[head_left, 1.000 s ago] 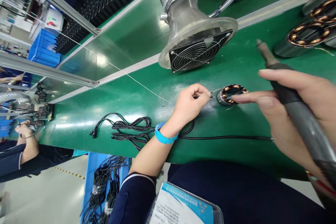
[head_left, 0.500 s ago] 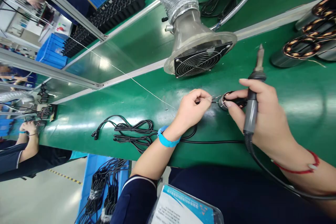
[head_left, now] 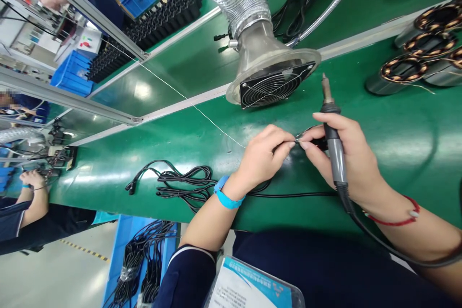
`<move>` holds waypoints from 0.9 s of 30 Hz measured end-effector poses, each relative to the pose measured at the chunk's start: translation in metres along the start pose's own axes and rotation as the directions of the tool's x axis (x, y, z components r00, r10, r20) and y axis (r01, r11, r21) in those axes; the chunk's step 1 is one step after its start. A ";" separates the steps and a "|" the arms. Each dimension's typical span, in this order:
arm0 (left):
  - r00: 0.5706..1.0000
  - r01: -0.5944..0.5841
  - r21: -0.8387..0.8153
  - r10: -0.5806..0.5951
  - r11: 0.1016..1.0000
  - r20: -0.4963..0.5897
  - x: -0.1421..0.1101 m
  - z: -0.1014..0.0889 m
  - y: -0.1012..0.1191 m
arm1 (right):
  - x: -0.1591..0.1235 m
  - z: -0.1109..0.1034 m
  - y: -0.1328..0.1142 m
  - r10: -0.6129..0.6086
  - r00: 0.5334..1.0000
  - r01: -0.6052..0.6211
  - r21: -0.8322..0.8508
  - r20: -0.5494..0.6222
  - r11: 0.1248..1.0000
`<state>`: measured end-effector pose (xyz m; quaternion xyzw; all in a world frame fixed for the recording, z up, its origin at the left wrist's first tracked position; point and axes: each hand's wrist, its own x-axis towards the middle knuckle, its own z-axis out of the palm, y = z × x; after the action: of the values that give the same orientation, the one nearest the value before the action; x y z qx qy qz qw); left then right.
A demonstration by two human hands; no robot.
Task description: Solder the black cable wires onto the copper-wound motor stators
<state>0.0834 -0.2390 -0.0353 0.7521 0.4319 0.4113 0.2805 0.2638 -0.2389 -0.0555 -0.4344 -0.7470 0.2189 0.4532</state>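
Has black cable (head_left: 179, 177) bundled at left on the surface (head_left: 173, 134). Clamps fingers of the left hand (head_left: 265, 155) on thin wires (head_left: 298, 139), just beside a stator (head_left: 320, 144) mostly hidden by the right hand (head_left: 355, 159). There, wraps fingers tightly around a soldering iron (head_left: 336, 154).

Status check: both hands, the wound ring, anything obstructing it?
Left hand pinching thin wires. Right hand holding soldering iron, fingertips at those wires. Wound ring largely hidden by the right hand.
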 end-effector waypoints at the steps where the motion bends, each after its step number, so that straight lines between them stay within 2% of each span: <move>1: 0.999 0.033 0.014 -0.033 0.999 0.001 -0.001 0.001 0.002 | 0.001 -0.002 0.000 0.004 1.000 -0.004 -0.010 0.002 1.000; 3: 0.991 0.133 -0.001 -0.133 0.991 0.000 -0.002 0.003 0.005 | 0.001 -0.009 -0.003 0.024 1.000 -0.025 -0.037 -0.006 0.999; 7: 0.944 0.330 -0.106 -0.327 0.938 0.038 -0.004 0.009 0.013 | -0.008 -0.032 -0.013 0.003 0.996 -0.018 -0.159 -0.094 0.987; 11: 0.914 0.406 -0.149 -0.399 0.902 0.074 -0.006 0.013 0.020 | -0.023 -0.051 -0.017 -0.030 0.990 0.024 -0.041 -0.136 0.999; 14: 0.899 0.437 -0.133 -0.430 0.889 0.083 -0.007 0.016 0.024 | -0.030 -0.057 -0.013 -0.089 0.991 0.089 -0.004 -0.099 0.996; 17: 0.905 0.426 -0.133 -0.422 0.895 0.063 -0.009 0.017 0.024 | -0.037 -0.055 -0.008 -0.168 0.983 0.176 0.127 -0.070 0.976; 22: 0.916 0.400 -0.139 -0.399 0.906 0.035 -0.011 0.019 0.025 | -0.052 -0.047 0.000 -0.030 0.990 0.059 0.210 -0.137 0.976; 27: 0.921 0.389 -0.145 -0.388 0.910 0.035 -0.011 0.019 0.025 | -0.055 -0.046 0.001 -0.028 0.995 0.049 0.217 -0.100 0.975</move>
<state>0.1072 -0.2617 -0.0293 0.6291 0.5401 0.3765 0.4133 0.3154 -0.2877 -0.0604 -0.3774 -0.7038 0.2698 0.5381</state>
